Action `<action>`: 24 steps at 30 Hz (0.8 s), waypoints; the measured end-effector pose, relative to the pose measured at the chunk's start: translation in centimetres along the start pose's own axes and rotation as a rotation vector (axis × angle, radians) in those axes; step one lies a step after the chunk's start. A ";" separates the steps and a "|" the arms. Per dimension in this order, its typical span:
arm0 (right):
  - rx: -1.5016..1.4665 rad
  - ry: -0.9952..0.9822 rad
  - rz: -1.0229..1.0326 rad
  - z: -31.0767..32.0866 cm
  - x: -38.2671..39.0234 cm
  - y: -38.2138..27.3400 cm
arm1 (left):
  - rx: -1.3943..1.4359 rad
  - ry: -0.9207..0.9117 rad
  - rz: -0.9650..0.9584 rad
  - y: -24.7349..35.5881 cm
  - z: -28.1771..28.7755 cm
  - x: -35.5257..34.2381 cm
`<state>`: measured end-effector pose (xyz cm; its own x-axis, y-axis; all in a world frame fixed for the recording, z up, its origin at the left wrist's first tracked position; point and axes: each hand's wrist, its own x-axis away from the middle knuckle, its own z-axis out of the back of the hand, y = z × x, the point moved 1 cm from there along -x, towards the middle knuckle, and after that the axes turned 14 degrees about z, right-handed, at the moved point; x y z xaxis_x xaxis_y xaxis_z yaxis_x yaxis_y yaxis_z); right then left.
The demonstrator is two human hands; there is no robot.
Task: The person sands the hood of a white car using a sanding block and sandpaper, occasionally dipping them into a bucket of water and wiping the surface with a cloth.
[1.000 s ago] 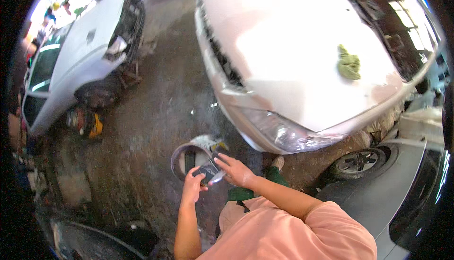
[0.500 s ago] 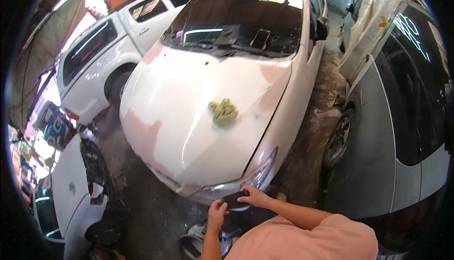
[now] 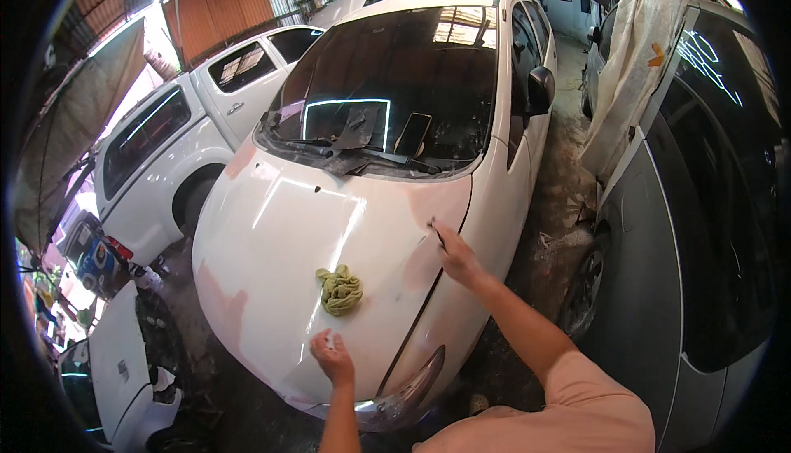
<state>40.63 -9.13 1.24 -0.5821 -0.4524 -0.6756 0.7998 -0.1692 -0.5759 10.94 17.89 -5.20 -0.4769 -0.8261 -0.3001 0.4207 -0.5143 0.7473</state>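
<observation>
A white car's hood (image 3: 272, 231) fills the middle, with pinkish patches along its edges. Over its right side near the windshield, my right hand (image 3: 458, 257) reaches out, closed on a thin dark piece (image 3: 437, 235) that looks like sandpaper, mostly hidden by the fingers. Lower on the hood lies a crumpled green cloth (image 3: 340, 291). My left hand (image 3: 334, 359) is just below that cloth, fingers loosely bent, with a pale gap showing between thumb and fingers. I see nothing held there.
A dark phone (image 3: 414, 134) rests against the windshield base, by the wipers. To the right stands a grey vehicle (image 3: 634, 288) beside a narrow aisle. A white pickup (image 3: 156, 173) is parked at the left, and a detached white car part (image 3: 119, 354) stands nearer.
My hands have separated from the dark piece they both held low by the headlight. The right hand carried it up the hood; the left moved over the lower hood. The view shifted.
</observation>
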 end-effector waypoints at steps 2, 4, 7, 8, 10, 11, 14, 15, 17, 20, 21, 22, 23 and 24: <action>0.371 -0.143 0.038 -2.0 -3.9 1.6 | -0.084 0.140 -0.119 -1.0 -0.5 -3.4; 0.796 -0.347 -0.001 -3.1 -5.2 5.3 | -0.109 0.170 -0.211 0.0 -4.1 -5.7; 0.607 -0.443 0.156 -7.5 -4.2 5.2 | -0.260 0.067 -0.136 -2.5 -4.9 -6.3; 0.508 -0.464 0.219 -8.1 -4.6 4.1 | -0.300 0.092 -0.092 -3.8 -3.5 -7.0; 0.371 -0.508 0.145 -6.4 -6.6 5.2 | -0.362 0.099 0.000 -5.0 -1.3 -6.7; 0.341 -0.523 0.010 -3.4 -9.1 7.5 | -0.361 0.041 -0.005 -4.8 -1.5 -6.6; 0.848 -0.119 -0.125 0.9 -9.7 12.2 | -0.304 -0.046 -0.008 -1.0 -5.5 -6.1; 0.797 -0.208 -0.193 -0.8 -10.8 10.6 | -0.318 -0.031 -0.003 -1.0 -5.2 -6.5; 0.642 -0.416 -0.333 -8.3 -10.8 3.4 | -0.399 -0.001 0.026 -3.3 -2.0 -6.6; 0.519 -0.430 0.126 -11.6 -5.8 1.5 | -0.412 0.006 0.012 -4.0 -2.0 -6.8; 0.485 -0.396 0.008 -9.8 -7.3 2.7 | -0.412 0.008 0.014 -3.9 -1.4 -6.9; 0.460 -0.359 -0.120 -5.9 -9.8 5.5 | -0.405 -0.002 0.008 -3.4 -1.4 -6.9; 0.447 -0.323 -0.249 -3.1 -11.0 7.6 | -0.387 -0.019 0.003 -2.7 -2.2 -6.7; 0.601 -0.253 -0.283 -2.0 -10.6 8.7 | -0.370 -0.041 0.001 -1.9 -3.4 -6.5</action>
<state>53.53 -4.03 2.47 -0.7862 -0.4967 -0.3676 0.6072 -0.7314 -0.3105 15.83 23.42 -6.70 -0.5036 -0.8206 -0.2703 0.6683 -0.5683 0.4801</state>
